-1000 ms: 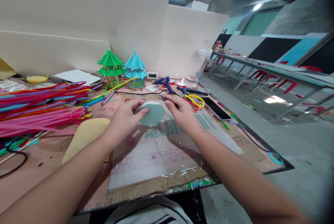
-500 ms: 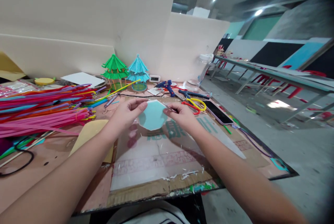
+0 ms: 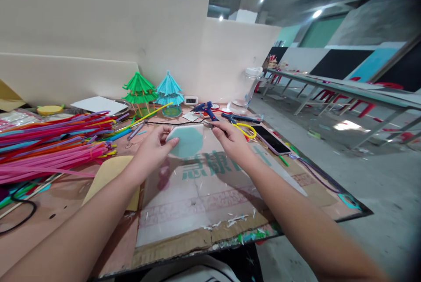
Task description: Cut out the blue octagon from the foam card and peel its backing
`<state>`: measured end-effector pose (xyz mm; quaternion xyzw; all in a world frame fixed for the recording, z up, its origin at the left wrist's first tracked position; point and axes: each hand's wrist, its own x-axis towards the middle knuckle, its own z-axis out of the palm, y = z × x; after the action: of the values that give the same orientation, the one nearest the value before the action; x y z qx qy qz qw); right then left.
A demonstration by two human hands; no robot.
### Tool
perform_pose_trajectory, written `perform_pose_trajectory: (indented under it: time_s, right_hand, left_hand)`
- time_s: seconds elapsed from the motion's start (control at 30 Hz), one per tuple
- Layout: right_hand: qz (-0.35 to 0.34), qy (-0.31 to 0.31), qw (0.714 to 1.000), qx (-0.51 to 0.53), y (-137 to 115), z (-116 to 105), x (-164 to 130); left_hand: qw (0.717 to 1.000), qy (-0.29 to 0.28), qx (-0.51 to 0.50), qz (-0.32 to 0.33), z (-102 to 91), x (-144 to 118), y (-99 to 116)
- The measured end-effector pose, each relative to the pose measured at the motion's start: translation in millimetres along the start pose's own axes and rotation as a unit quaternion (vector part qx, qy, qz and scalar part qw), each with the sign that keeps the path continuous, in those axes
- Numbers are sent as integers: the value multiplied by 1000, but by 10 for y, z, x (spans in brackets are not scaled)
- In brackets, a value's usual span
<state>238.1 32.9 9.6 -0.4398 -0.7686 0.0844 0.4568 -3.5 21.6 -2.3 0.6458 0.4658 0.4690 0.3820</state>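
My left hand [image 3: 156, 146] pinches the left edge of a flat, pale blue-green, many-sided piece [image 3: 187, 140], thumb on its face, holding it tilted above the table. To the right of the piece, apart from it, is my right hand [image 3: 228, 138]. Its fingers are closed together, and a small metallic tip [image 3: 208, 125] shows at their ends; what it belongs to is hidden. Under both hands lies a whitish printed sheet [image 3: 197, 194] on cardboard. Just beyond the right hand are the yellow handle of scissors [image 3: 246, 130] and a blue glue gun [image 3: 208, 109].
Bundles of coloured pipe cleaners [image 3: 49, 146] lie at left, near a tan sheet [image 3: 113, 179]. Green [image 3: 139, 91] and blue [image 3: 169, 91] tiered-roof models stand at the back. A phone [image 3: 271, 140] lies by the right edge; a clear plastic jug [image 3: 246, 91] stands behind.
My right hand has let go of the piece's right edge and moved slightly right. The left hand still holds the piece, shifted a little left and tilted more. The view has turned slightly.
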Motion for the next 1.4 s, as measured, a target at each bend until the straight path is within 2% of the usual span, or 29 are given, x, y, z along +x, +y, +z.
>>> perform_pose_trajectory:
  time_s: [0.17,0.37,0.53,0.77,0.93,1.07,1.4]
  right_hand:
    - [15,-10,1000,-23,74,19,7]
    - [-2,-13,1000,-12,56,47,-7]
    - [-7,-5,1000,0,33,51,-14]
    - [-13,-13,1000,5,-43,46,-17]
    - [3,-36,999,22,-93,40,-24]
    - [19,-33,999,33,-76,52,-26]
    - [28,-35,998,36,-91,57,-22]
  left_hand:
    - [1000,-2,-12,23,8,-9,48]
    - [996,11,79,27,-10,-34,131]
    - [995,12,101,8,15,-65,135]
    - [989,12,146,34,28,-84,105]
    - [988,-1,146,52,28,-75,87]
    - [983,-9,172,60,29,-69,81]
    - [987,-18,153,53,8,-54,67]
